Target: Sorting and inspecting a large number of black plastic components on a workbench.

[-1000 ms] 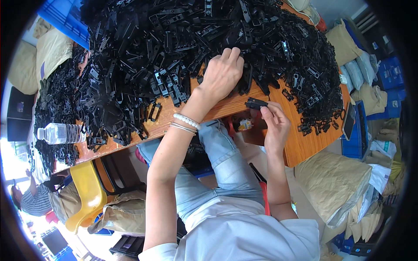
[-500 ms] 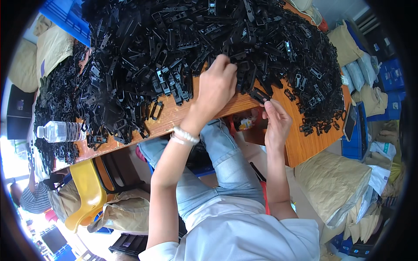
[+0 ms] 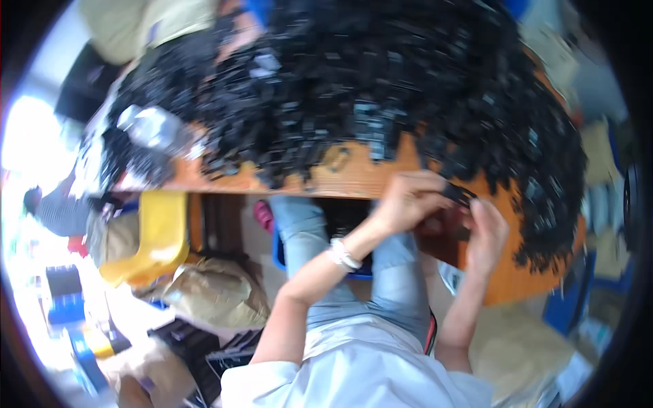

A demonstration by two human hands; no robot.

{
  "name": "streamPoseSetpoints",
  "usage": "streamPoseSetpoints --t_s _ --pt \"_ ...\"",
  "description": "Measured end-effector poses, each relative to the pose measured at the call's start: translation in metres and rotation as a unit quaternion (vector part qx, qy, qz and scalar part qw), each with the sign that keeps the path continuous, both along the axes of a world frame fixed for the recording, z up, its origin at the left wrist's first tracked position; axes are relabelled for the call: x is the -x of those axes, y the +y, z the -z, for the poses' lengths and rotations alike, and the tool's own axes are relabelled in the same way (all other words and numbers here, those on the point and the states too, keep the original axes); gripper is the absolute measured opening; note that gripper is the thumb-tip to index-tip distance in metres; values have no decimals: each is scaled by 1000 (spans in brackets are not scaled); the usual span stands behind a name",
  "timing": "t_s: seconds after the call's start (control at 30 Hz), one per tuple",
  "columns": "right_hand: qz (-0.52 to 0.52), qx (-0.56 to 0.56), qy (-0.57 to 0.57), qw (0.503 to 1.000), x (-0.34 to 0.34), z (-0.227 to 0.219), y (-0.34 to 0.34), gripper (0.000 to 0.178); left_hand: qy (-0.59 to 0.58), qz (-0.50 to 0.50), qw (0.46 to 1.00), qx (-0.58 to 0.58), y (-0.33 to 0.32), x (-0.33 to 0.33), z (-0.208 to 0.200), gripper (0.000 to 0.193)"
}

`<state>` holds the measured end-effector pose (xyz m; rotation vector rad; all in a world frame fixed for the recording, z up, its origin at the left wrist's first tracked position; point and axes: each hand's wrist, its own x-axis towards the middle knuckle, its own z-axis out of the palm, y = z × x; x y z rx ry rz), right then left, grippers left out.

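Note:
In front of me, at the table's edge, my left hand (image 3: 411, 198) and my right hand (image 3: 487, 234) come together at a small black plastic part (image 3: 459, 194). It looks flat and long, but motion blur hides its details. My right fingers pinch its near right end. The left fingers close at its other end, and a second part inside them cannot be made out. A large heap of similar black plastic parts (image 3: 381, 75) covers much of the table beyond my hands.
The wooden table (image 3: 333, 181) runs across in front of my legs. A clear plastic bottle (image 3: 155, 129) lies at the heap's left. Below stand a yellow chair (image 3: 162, 231) and a brown sack (image 3: 221, 292); another sack (image 3: 513, 353) sits at the lower right.
My left hand has left the heap and come right to meet my right hand at the black part. The whole view has shifted, moving the table and heap rightward in the picture.

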<state>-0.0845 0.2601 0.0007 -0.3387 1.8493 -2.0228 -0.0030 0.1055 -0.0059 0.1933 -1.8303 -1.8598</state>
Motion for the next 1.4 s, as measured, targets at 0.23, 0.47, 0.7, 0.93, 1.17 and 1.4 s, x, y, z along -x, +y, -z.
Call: streamPoseSetpoints --t_s 0.23,0.47,0.7,0.93,1.17,1.4 --pt "-14 -69 119 990 -5 2 -4 18 -63 70 995 -40 -7 -2 3 16" --pt "-89 -88 156 980 -13 6 -7 16 -101 55 986 -118 -5 -8 5 26" --pt "-154 31 32 987 -10 12 -1 38 -22 86 995 -42 0 -20 -4 25" --pt "-198 45 11 979 -42 -11 -7 27 -69 118 982 -131 3 -49 -14 20" --pt "-179 9 42 983 -54 -21 -9 23 -97 122 973 -172 2 -57 -14 17" --pt "-229 76 70 968 -50 -24 -27 34 -60 120 966 -223 -10 -65 -19 14"
